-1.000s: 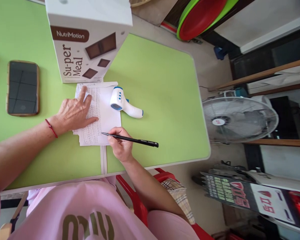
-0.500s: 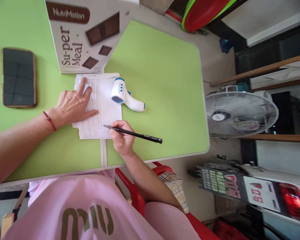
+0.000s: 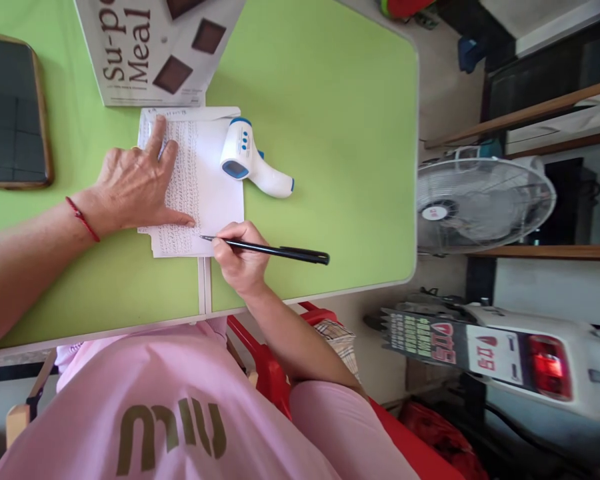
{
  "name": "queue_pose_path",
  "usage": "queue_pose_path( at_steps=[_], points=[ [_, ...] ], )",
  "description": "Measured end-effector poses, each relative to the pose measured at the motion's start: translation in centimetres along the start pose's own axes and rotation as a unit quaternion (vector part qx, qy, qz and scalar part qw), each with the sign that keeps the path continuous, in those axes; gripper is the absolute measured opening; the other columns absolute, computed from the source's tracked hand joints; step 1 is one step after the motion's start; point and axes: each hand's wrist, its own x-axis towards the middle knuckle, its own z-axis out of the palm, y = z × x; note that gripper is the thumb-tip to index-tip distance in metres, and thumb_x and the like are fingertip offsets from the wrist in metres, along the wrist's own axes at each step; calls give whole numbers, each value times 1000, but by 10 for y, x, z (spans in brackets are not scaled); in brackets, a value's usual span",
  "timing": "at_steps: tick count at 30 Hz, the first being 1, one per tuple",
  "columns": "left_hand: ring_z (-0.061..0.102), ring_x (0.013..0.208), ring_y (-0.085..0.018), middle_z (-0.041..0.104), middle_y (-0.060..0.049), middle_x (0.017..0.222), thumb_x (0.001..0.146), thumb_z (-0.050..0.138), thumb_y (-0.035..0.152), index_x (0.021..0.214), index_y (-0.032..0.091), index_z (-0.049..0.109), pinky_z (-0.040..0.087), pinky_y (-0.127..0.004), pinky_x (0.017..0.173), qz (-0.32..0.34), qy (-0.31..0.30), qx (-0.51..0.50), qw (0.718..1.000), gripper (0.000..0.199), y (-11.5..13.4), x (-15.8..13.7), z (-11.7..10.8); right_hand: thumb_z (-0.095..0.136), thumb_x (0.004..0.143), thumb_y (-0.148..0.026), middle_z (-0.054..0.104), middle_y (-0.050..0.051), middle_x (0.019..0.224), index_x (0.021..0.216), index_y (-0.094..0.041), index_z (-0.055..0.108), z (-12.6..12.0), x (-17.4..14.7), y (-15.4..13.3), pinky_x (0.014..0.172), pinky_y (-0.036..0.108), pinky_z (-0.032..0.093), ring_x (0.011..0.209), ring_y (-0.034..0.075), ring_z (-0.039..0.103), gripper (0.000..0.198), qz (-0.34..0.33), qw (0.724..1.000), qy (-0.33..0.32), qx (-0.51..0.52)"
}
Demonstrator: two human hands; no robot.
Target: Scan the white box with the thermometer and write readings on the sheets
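My left hand [image 3: 140,175] lies with fingers spread on a sheet of paper [image 3: 217,200] covered partly with rows of small handwriting. Between the fingers and thumb of my right hand [image 3: 243,257] is a black pen [image 3: 285,251], its tip at the edge of the written rows near the sheet's lower part. A white and blue infrared thermometer [image 3: 253,160] rests across the paper's right edge. Behind the paper's top, which is folded or curled, stands a white box [image 3: 155,73] with chocolate pictures.
On the green table [image 3: 325,153], a smartphone [image 3: 13,113] lies at the far left. Beyond the table's right edge are a fan [image 3: 485,207] and a white vehicle with a red tail light [image 3: 547,365]. A red chair [image 3: 270,373] is below the table edge.
The view has shifted, so the box, phone and paper sit higher in it. My right hand still grips the pen, whose tip stays near the written rows; my left hand stays flat on the paper.
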Motion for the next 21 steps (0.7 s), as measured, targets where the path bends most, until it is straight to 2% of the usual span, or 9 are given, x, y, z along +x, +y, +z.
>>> queue_pose_path(
  at_steps=[2,5,8,11,14,16,18,20,21],
  points=[
    [46,125,-58,6,-19,164,64,80,74,156,23,20,33,-68,102,-7,-2,-8,1000,121,0,1,1,59,82,-34,53,-4,60,72,-24,50,1,0,2,54,29,40,54,11,47,17,-10,1000,11,0],
    [48,124,-56,0,-15,166,68,76,76,156,26,21,34,-68,103,1,4,-14,1000,116,-1,-1,1,58,84,-36,51,-4,59,71,-25,48,1,0,3,55,30,40,55,12,47,20,-16,1000,15,-5],
    [50,122,-54,-5,-12,167,72,73,76,157,24,21,36,-68,102,10,4,-5,1000,112,-2,-3,0,57,85,-36,52,-4,60,72,-25,48,1,-1,2,55,30,40,55,12,48,19,-21,1000,8,-15],
    [50,122,-54,-4,-13,167,72,72,78,157,22,21,36,-68,102,14,11,-4,1000,114,-2,-2,0,57,86,-40,53,-3,64,76,-24,52,1,-3,3,55,29,42,57,12,49,19,-19,999,28,-40],
    [54,118,-53,4,-19,165,68,72,80,155,19,24,40,-65,98,7,16,15,1000,117,-2,-1,1,56,90,-36,61,-1,76,92,-24,58,0,-5,2,59,29,47,64,13,56,12,-33,997,36,-63],
    [58,112,-50,18,-23,161,73,68,80,151,16,31,44,-60,93,0,18,35,999,108,-5,-1,2,54,92,-30,64,2,87,102,-24,59,-2,-3,1,66,30,50,73,14,61,12,-65,993,29,-91],
    [61,108,-42,36,-21,153,86,53,75,141,16,42,46,-52,87,-4,62,21,998,82,-10,-1,2,52,93,-25,66,5,94,105,-24,60,-5,3,-3,72,32,52,82,17,64,14,-106,984,9,-142],
    [61,106,-32,48,-17,139,96,35,66,131,18,47,47,-45,84,-18,165,-39,985,60,-19,0,2,50,93,-21,67,7,97,105,-23,63,-9,12,-6,73,34,51,84,19,64,17,-126,966,-41,-222],
    [60,106,-28,51,-16,134,98,28,63,128,19,45,47,-42,85,-34,229,-78,970,56,-24,1,1,50,92,-19,67,7,95,103,-23,65,-10,17,-8,72,35,49,83,20,63,19,-127,951,-74,-272]
  ],
)
